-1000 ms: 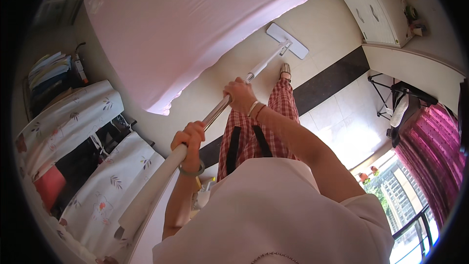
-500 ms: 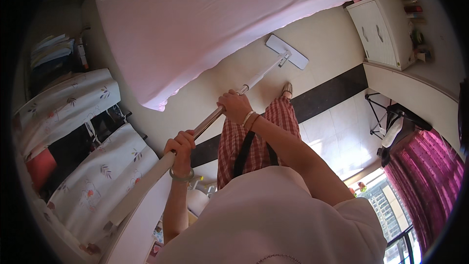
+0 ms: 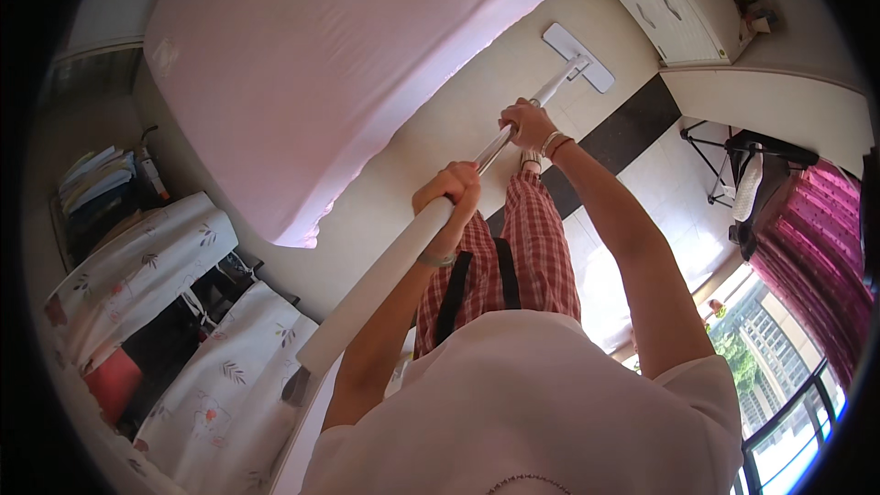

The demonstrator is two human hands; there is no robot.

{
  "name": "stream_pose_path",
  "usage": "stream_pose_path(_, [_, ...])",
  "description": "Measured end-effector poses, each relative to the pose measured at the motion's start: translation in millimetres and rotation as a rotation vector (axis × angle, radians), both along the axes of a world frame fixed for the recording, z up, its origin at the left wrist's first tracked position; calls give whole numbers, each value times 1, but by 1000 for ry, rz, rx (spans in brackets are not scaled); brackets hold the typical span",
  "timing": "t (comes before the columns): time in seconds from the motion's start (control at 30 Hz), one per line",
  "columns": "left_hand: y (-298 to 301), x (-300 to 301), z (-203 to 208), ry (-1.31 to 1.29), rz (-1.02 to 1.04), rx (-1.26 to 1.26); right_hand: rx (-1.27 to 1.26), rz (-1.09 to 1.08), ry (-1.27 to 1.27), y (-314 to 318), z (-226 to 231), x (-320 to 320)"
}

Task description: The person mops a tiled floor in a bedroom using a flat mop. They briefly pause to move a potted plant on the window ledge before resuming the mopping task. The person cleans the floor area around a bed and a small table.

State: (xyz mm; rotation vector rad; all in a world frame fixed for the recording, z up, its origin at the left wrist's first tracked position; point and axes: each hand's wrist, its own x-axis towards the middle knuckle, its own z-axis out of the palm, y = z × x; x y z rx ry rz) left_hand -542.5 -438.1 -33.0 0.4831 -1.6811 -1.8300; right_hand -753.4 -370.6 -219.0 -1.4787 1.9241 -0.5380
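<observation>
A flat mop with a thick white upper handle and a slimmer shiny pole slants from lower left to upper right in front of me. My left hand is wrapped round the pole at the top of the thick white part. Further down, my right hand grips the pole nearer the head. The white rectangular mop head lies flat on the pale tiled floor, between the bed and the white cabinet.
A bed with a pink cover fills the far left. At the upper right stands a white cabinet. A dark floor strip crosses beside my feet. Left is a rack with a patterned cloth cover; right, a black folding stand and a magenta curtain.
Both hands have pushed the mop away and to the right. Its head has slid over the floor closer to the white cabinet, and my arms are stretched further out.
</observation>
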Motion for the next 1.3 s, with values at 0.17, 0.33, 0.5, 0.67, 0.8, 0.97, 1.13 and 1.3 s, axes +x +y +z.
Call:
stream_pose_path(0.17, [-7,136,72,-176,-69,-57,9,-87,-204,-4,50,169])
stream_pose_path(0.33, [-5,240,154,-373,-12,-114,-97,-156,-336,-12,110,312])
stream_pose_path(0.5, [0,267,168,-413,74,-116,-62,9,-359,-21,126,337])
stream_pose_path(0.67, [26,234,154,-292,69,-80,-43,108,-346,3,125,293])
stream_pose_path(0.8, [55,192,119,-228,43,-38,-86,9,-243,45,107,235])
stream_pose_path(0.97, [80,85,46,-67,-70,21,-40,-195,-107,95,56,116])
stream_pose_path(1.13, [119,-24,-36,49,-181,93,79,-363,187,154,15,-2])
stream_pose_path(1.3, [163,-42,-60,35,-242,34,129,-453,191,207,3,-21])
